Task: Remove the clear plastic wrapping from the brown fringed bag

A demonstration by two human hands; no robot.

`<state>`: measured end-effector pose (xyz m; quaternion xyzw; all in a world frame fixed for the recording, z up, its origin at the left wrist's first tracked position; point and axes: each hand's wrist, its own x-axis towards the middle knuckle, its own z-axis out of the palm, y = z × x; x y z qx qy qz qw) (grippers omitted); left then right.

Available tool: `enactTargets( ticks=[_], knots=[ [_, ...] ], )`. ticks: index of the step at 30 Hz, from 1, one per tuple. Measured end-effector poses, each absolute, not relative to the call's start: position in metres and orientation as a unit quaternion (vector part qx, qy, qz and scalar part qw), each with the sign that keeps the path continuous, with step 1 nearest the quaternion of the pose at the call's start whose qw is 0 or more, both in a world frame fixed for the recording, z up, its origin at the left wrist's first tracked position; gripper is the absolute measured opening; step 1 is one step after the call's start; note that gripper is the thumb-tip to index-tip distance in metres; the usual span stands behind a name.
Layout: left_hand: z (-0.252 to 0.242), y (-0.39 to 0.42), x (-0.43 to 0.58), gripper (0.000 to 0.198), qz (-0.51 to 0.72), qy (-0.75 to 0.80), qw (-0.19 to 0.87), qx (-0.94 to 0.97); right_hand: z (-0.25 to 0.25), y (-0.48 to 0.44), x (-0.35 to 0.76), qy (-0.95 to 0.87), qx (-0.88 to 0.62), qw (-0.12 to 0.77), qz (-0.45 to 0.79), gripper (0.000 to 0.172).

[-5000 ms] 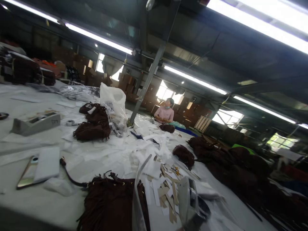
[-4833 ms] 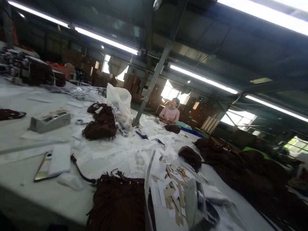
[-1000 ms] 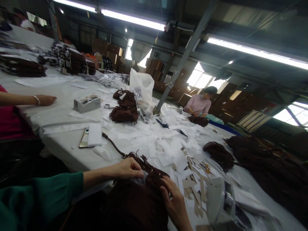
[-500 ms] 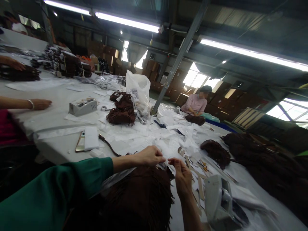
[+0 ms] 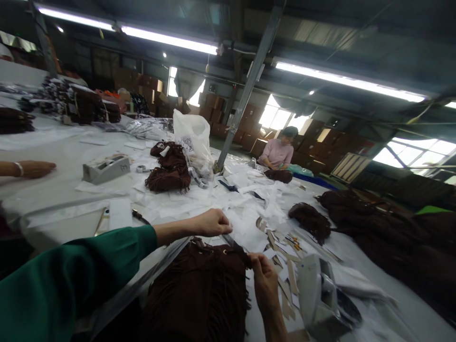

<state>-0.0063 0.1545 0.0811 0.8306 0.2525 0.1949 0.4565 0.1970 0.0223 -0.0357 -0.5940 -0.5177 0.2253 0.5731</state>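
A dark brown fringed suede bag [image 5: 199, 294] lies in front of me at the near edge of the white table [image 5: 64, 190]. My left hand [image 5: 210, 222], in a green sleeve, is closed in a pinch on the top edge of a clear plastic sleeve [image 5: 142, 280] that runs along the bag's left side. My right hand [image 5: 261, 275] is closed on the bag's upper right corner. Both hands sit at the bag's top edge, a short gap apart.
A tape dispenser [image 5: 322, 299] stands right of the bag, another [image 5: 103, 168] far left. Paper scraps [image 5: 249, 209], more fringed bags [image 5: 167, 178], a white plastic bag [image 5: 192, 142] and a phone [image 5: 114, 216] lie about. Another person's hand [image 5: 33, 168] rests at left; a co-worker [image 5: 278, 152] sits opposite.
The view has swung down from the room to my hands. In the last second my hands lifted the bag's top edge, drew apart, and the left took hold of the plastic sleeve.
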Motion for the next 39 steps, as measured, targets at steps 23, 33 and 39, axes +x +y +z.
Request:
enactTargets(
  ticks=[23,33,39],
  knots=[
    [0.109,0.119,0.010,0.037,0.178,0.216,0.587,0.760,0.014,0.074,0.167,-0.524,-0.646,0.542,0.121,0.024],
    [0.111,0.171,-0.024,0.049,0.256,0.315,0.450,0.795,0.044,0.097,0.183,-0.511,-0.580,0.544,0.327,0.061],
    [0.072,0.199,-0.076,0.051,0.151,0.334,0.409,0.835,0.026,0.061,0.198,-0.554,-0.614,0.435,0.355,0.053]
  ],
)
